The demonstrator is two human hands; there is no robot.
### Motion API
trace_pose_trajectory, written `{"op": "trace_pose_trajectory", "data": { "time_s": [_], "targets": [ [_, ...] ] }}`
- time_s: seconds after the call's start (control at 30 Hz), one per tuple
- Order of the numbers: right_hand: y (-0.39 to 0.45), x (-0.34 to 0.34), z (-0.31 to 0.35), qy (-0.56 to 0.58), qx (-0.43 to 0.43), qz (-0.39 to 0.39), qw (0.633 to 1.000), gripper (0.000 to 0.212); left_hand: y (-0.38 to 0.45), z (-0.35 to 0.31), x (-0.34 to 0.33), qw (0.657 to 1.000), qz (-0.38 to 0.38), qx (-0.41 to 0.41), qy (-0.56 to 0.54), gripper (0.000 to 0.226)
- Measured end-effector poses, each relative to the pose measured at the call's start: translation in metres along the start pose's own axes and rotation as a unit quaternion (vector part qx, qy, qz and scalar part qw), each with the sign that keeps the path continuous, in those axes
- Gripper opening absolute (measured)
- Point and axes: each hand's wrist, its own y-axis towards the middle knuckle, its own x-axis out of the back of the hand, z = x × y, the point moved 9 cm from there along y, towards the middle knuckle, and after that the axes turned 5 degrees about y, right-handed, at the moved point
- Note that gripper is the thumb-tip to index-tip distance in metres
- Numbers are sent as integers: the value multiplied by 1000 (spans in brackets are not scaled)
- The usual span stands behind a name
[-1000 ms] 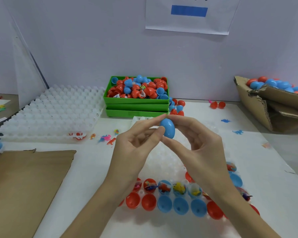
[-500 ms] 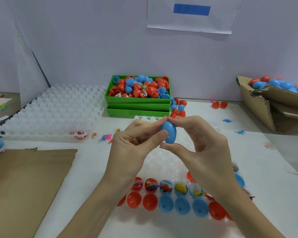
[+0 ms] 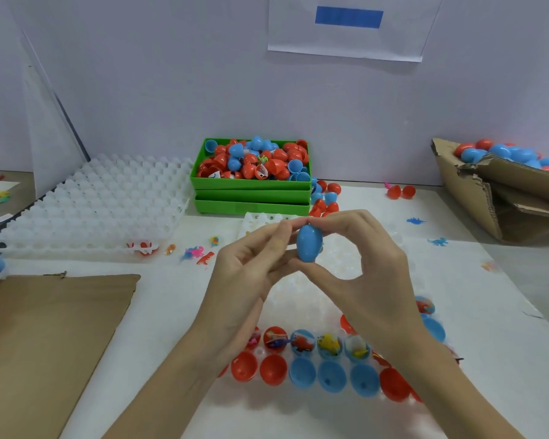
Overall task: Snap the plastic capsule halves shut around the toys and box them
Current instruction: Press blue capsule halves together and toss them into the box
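I see a smooth, slightly glossy blue plastic egg capsule (image 3: 309,243), and the red and blue plastic half-shells (image 3: 301,373) below share that sheen. The white moulded plastic tray (image 3: 89,204) looks translucent and matt, the stacked green plastic bins (image 3: 251,194) smooth. The torn brown corrugated cardboard box (image 3: 476,191) and flat brown cardboard sheet (image 3: 45,337) look dull and rough-edged.

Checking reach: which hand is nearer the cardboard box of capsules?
Right. The right hand is closer to the cardboard box at far right; the left hand sits further left. Both pinch the blue capsule.
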Motion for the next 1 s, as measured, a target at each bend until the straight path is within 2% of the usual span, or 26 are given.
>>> {"op": "trace_pose_trajectory", "data": {
  "time_s": [0.13,0.23,0.37,0.47,0.6,0.67,0.73,0.83,1.0],
  "targets": [
    [-4,-8,-4,-63,17,15,998,45,2,9,1,999,13,33,-19,34],
    [-4,-10,-2,-68,17,21,997,50,6,19,2,994,28,64,-86,37],
    [-5,-8,1,-73,24,12,997,45,8,24,-3,984,58,90,-140,34],
    [-6,-9,2,-82,27,15,996,44,7,23,-1,991,46,75,-98,36],
    [-8,-13,3,-112,32,32,993,45,4,9,8,996,-41,12,76,35],
    [-8,-13,5,-111,39,30,993,44,3,4,9,992,-50,-5,115,32],
    [-9,-14,6,-100,39,29,994,49,3,6,9,995,-37,8,92,35],
    [-9,-15,10,-88,41,27,995,57,5,13,4,999,11,47,-2,37],
    [-9,-9,15,-62,57,2,996,52,6,20,-9,988,71,78,-114,43]
  ]
}}
